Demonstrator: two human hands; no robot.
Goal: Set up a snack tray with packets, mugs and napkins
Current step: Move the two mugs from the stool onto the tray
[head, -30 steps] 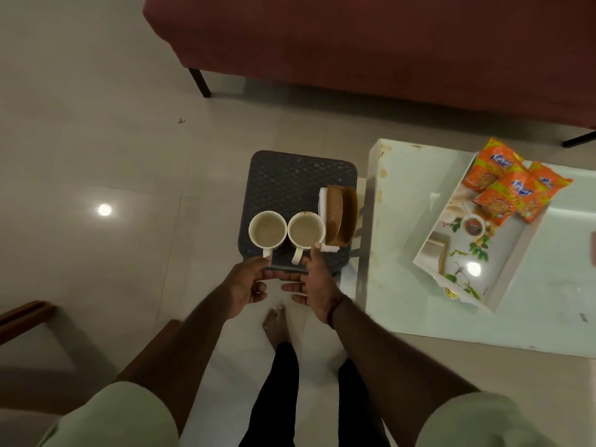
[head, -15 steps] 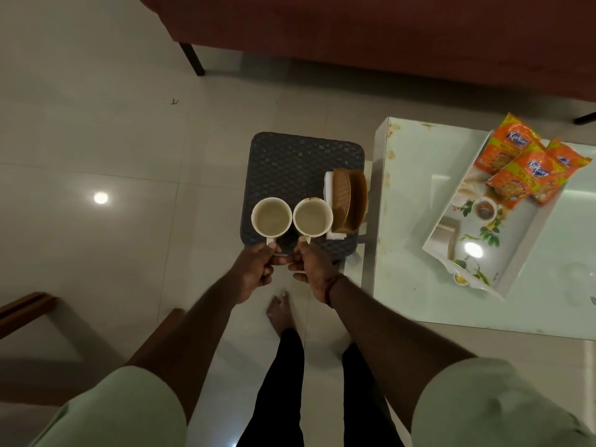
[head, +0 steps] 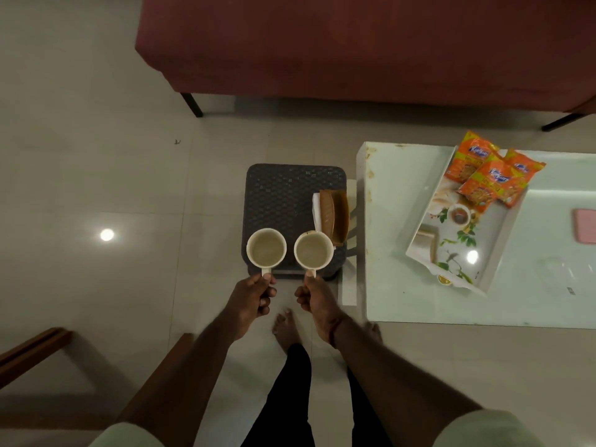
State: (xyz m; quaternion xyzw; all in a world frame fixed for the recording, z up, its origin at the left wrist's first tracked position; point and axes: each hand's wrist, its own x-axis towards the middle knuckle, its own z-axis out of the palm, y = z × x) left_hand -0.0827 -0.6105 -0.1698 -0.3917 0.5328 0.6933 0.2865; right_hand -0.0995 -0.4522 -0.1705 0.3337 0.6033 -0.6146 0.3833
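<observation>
Two cream mugs hang over the near edge of a dark woven stool (head: pixel 283 191). My left hand (head: pixel 253 298) grips the handle of the left mug (head: pixel 266 247). My right hand (head: pixel 317 300) grips the handle of the right mug (head: pixel 313 250). A brown napkin holder (head: pixel 335 216) with white napkins stands at the stool's right side, just beyond the right mug. On the white table (head: pixel 403 285) to the right lies a floral white tray (head: pixel 503 250), with three orange snack packets (head: pixel 491 179) at its far end.
A maroon sofa (head: pixel 354 43) spans the back. A pink flat object (head: pixel 585 225) lies at the table's right edge. Wooden chair arms (head: pixel 32 346) sit at lower left. My bare feet (head: pixel 285 327) stand on the tiled floor between stool and chair.
Both hands closed on the mug handles and lifted the two mugs off the stool, drawing them toward me. The mugs are now slightly farther apart.
</observation>
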